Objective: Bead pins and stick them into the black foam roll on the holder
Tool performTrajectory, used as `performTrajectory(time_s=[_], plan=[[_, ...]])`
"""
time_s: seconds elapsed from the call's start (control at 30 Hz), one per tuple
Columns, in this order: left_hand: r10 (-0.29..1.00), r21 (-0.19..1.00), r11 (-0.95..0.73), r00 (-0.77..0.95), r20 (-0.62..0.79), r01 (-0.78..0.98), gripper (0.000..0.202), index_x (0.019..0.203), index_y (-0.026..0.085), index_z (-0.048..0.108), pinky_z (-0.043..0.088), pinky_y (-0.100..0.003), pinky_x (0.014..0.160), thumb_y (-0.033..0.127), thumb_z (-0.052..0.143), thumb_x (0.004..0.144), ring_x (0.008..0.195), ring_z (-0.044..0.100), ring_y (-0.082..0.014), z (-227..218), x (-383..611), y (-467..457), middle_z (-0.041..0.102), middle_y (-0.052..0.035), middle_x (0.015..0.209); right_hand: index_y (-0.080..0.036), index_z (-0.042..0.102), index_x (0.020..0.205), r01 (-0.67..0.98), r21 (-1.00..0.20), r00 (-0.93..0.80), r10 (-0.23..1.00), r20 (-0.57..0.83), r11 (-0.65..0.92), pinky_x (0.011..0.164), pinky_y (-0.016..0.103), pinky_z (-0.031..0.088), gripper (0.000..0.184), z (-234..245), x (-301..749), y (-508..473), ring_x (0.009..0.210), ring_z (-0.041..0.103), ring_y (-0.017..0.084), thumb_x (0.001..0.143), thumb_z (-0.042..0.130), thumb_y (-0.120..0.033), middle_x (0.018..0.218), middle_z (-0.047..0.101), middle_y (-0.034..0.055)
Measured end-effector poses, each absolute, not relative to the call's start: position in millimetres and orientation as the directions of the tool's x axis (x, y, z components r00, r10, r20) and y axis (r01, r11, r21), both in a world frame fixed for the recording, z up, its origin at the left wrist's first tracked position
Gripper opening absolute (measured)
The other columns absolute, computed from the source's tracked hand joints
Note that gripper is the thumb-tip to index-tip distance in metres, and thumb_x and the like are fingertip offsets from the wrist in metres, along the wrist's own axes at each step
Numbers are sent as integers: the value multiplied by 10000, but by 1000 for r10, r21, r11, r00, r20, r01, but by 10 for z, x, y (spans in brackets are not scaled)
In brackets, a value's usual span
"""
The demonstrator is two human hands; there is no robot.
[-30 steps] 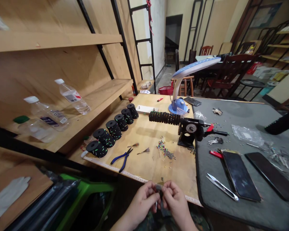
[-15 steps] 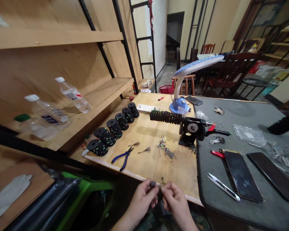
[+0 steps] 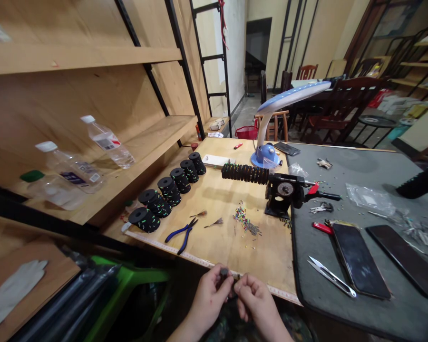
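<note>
At the table's near edge, my left hand (image 3: 212, 292) is closed in a pinch on a small dark grey piece (image 3: 224, 272), mostly covered by the fingers. My right hand (image 3: 255, 297) is beside it, thumb and finger pressed together; a tiny brownish bit shows at its fingertips, too small to name. Beyond the hands lie a heap of coloured beads (image 3: 240, 214) and thin metal pins (image 3: 252, 228). To their left are two small tufts of fine strands (image 3: 216, 222) and blue-handled pliers (image 3: 182, 234).
Black foam spools (image 3: 145, 219) with green bits line the left edge. A black clamp stand (image 3: 281, 190) carries a ridged black roll (image 3: 245, 173). Behind it stands a blue lamp (image 3: 266, 154). On the grey mat are thread snips (image 3: 331, 277) and phones (image 3: 360, 259).
The small brownish bit lying at the table's near edge no longer shows there; a similar bit shows at my right fingertips. Both hands have shifted only slightly.
</note>
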State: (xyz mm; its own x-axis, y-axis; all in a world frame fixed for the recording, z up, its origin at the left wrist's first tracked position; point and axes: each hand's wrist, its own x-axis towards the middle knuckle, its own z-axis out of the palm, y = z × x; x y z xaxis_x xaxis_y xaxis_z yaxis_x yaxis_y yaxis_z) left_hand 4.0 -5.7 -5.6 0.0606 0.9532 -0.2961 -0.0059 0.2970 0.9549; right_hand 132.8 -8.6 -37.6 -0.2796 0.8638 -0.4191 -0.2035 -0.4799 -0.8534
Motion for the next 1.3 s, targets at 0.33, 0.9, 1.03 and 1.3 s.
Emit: performTrajectory(time_s=[0.33,0.9,1.03,1.3], plan=[[983,974,178,29,-183,140,225,759,162,560,384,-198,538,374,597,825,571,488,-116,-96,-11,-83,531,26,635,-196,470,636,-215,-821,-334,830,-447,-528,325,167,150,463,-340,1329,-85,254,276,29,660,655,-620,316,492,-80],[995,964,53,67,-73,260,129,754,167,566,397,-195,576,254,547,847,606,511,-133,-95,-27,-86,561,6,652,-201,465,584,-314,-746,-346,802,-486,-588,328,183,95,431,-205,1310,-46,252,209,18,616,705,-558,282,431,-98],[996,951,33,64,-55,308,133,761,167,570,410,-200,583,259,541,853,615,521,-140,-106,-35,-97,562,1,656,-194,479,603,-330,-737,-334,803,-493,-590,334,184,87,423,-221,1321,-56,261,223,18,626,707,-550,298,449,-92],[993,904,-64,115,17,422,129,774,173,580,426,-206,606,233,515,869,635,567,-147,-47,-44,-122,606,-13,686,-193,485,655,-304,-773,-314,825,-470,-556,334,177,121,451,-296,1330,-50,266,261,26,646,685,-597,316,466,-90]])
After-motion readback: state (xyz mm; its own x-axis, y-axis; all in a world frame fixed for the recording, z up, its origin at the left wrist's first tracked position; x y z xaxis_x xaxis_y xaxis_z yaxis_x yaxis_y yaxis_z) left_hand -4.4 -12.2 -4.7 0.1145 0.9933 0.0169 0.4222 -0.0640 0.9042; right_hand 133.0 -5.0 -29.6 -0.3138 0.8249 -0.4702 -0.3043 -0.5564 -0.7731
